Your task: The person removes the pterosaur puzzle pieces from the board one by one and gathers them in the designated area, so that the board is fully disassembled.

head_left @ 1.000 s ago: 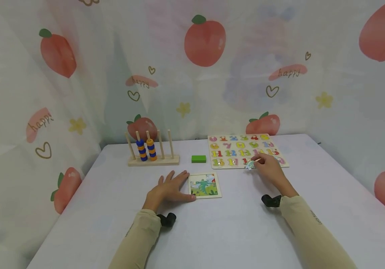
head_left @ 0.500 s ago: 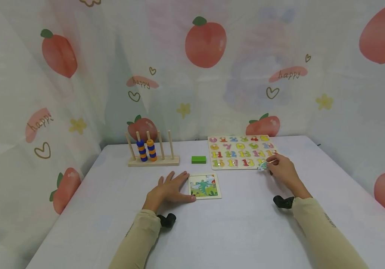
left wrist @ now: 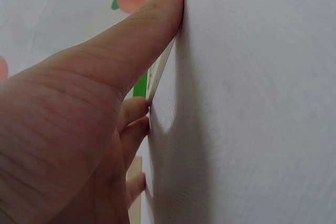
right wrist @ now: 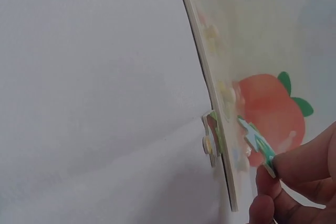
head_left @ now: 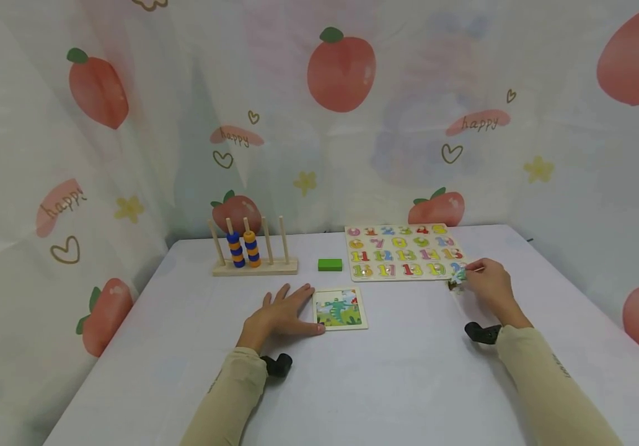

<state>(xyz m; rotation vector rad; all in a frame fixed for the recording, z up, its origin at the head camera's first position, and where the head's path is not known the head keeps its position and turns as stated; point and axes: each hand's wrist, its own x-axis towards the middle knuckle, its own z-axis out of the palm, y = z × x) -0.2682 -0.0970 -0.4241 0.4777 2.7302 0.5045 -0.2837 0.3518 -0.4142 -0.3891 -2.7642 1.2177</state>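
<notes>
My left hand (head_left: pixel 280 316) lies on the table with fingers spread, at the left side of a framed dinosaur picture puzzle (head_left: pixel 340 308). Its thumb rests at the near left corner and its index fingertip at the far left corner. At the right end of the number puzzle board (head_left: pixel 394 277), my right hand (head_left: pixel 491 286) pinches a small light-blue and green puzzle piece (right wrist: pixel 258 142) between thumb and finger. A second small piece (right wrist: pixel 209 139), brownish and green with a pale edge, stands tilted at the board's front edge, apart from the fingers.
A wooden peg stand (head_left: pixel 255 267) with blue and orange rings on two pegs is at the back left. Between it and the number board lies a green block (head_left: pixel 330 265). A fruit-print cloth (head_left: pixel 341 155) hangs behind the white table (head_left: pixel 352 384).
My right hand has moved right along the board's front edge with the puzzle piece. A second, darker piece now shows below it. My left hand and the dinosaur puzzle have stayed put.
</notes>
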